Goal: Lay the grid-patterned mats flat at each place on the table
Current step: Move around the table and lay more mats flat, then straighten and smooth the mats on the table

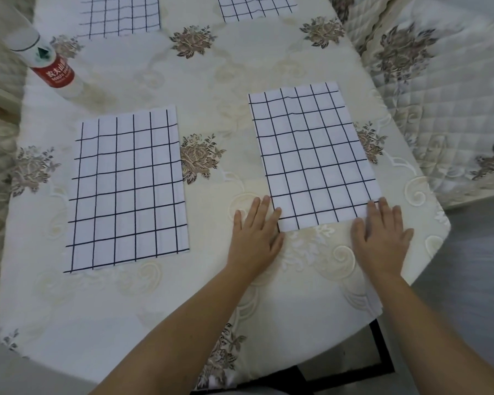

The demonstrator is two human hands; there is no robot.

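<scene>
Both hands lie spread flat at the near corners of the white fabric mat with the dark grid on the right: left hand at its near-left corner, right hand at its near-right. A second grid mat lies flat to the left on the cream floral-clothed bench; two more mats lie at the far edge. A red-labelled plastic bottle stands far left.

Floral-clothed table, quilted chair (cream cover), grey floor

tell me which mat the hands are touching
The near right mat: the left hand and right hand rest flat at its near corners; the others lie untouched.
</scene>
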